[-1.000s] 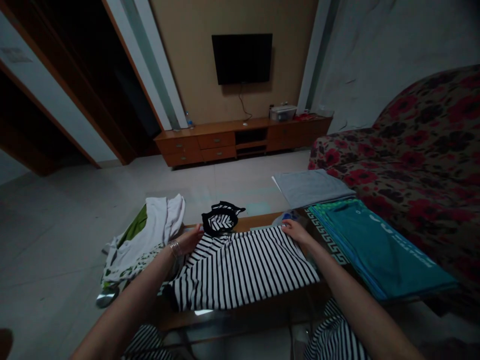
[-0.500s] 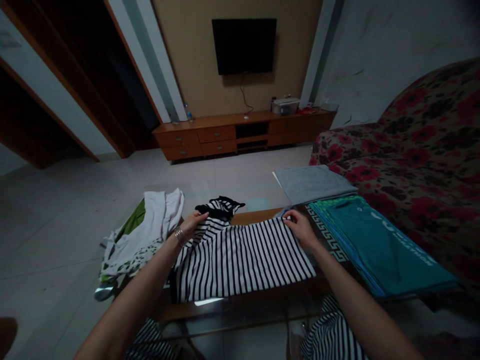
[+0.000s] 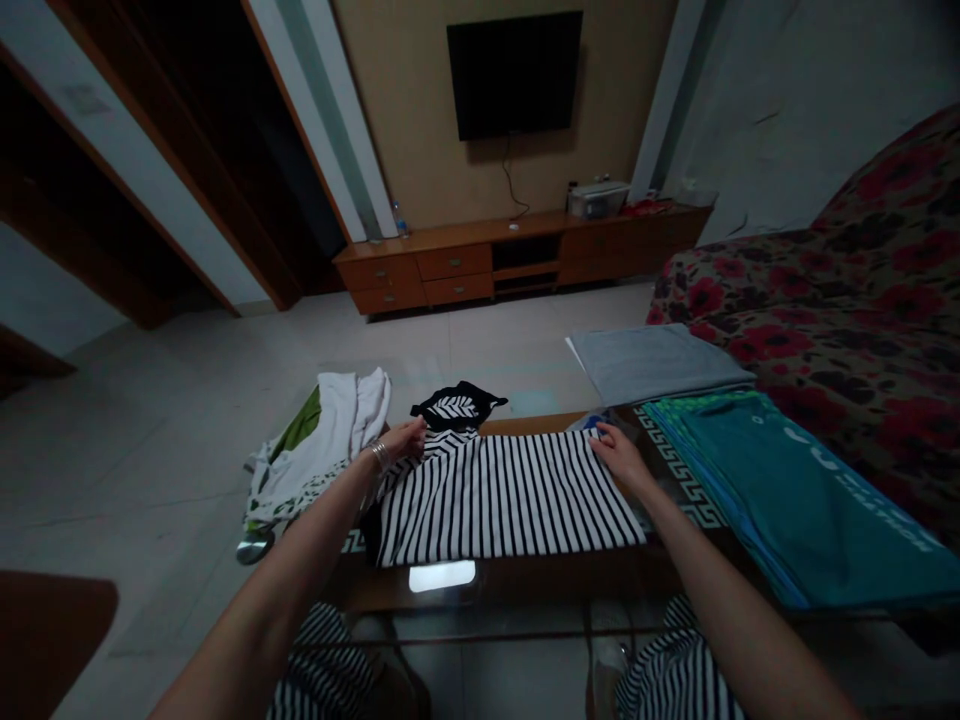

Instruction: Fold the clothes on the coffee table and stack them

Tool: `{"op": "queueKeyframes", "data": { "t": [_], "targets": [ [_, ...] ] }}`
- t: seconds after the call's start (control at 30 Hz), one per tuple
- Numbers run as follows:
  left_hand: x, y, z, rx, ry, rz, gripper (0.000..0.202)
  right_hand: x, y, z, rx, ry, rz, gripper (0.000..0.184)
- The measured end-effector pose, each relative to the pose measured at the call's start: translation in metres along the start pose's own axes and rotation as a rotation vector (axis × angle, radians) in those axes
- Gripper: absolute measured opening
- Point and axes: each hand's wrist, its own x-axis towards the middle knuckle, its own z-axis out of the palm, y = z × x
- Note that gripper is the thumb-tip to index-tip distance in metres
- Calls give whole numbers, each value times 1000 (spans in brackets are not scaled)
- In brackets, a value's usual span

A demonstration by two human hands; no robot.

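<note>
On the counter (image 3: pixel 525 585), the left hand (image 3: pixel 405 440) and right hand (image 3: pixel 616 452) pinched the striped shirt's (image 3: pixel 502 495) far corners with their fingers.

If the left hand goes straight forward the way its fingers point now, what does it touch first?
Probably the black leaf-print piece. The left hand grips the far edge of the striped shirt, fingers aimed up and right toward it. Depth is unclear.

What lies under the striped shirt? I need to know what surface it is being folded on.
Under the striped shirt shows a glass-topped table with a wooden edge. Both hands, left hand and right hand, press its far edge. Whatever lies directly beneath the cloth is covered.
</note>
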Motion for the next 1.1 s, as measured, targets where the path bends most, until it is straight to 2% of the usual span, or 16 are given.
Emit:
{"op": "queueKeyframes", "data": {
  "t": [0.13,0.23,0.33,0.43,0.57,0.7,0.8,0.97,1.1],
  "targets": [
    [-20,-3,-23,136,-69,-57,40,-8,-9,-1,-35,3,39,48],
    [-30,-11,-25,265,-61,-89,26,-11,-11,0,-86,12,56,49],
    [-35,-20,-19,371,2,-92,15,-9,-4,1,-168,24,39,51],
    [-42,-25,-14,433,110,-51,13,-3,9,1,-199,42,28,50],
    [-51,-25,-19,446,316,31,12,2,22,1,-226,55,24,48],
    [-58,-31,-22,431,449,16,14,-4,17,3,-299,87,-10,46],
    [-62,-37,-19,431,478,-29,17,-11,9,5,-338,97,-41,45],
    [-68,-36,-16,455,401,-72,17,-15,4,5,-383,93,-36,44],
    [-68,-30,-15,513,463,-61,16,-15,-1,7,-502,73,11,34]
  ]
}}
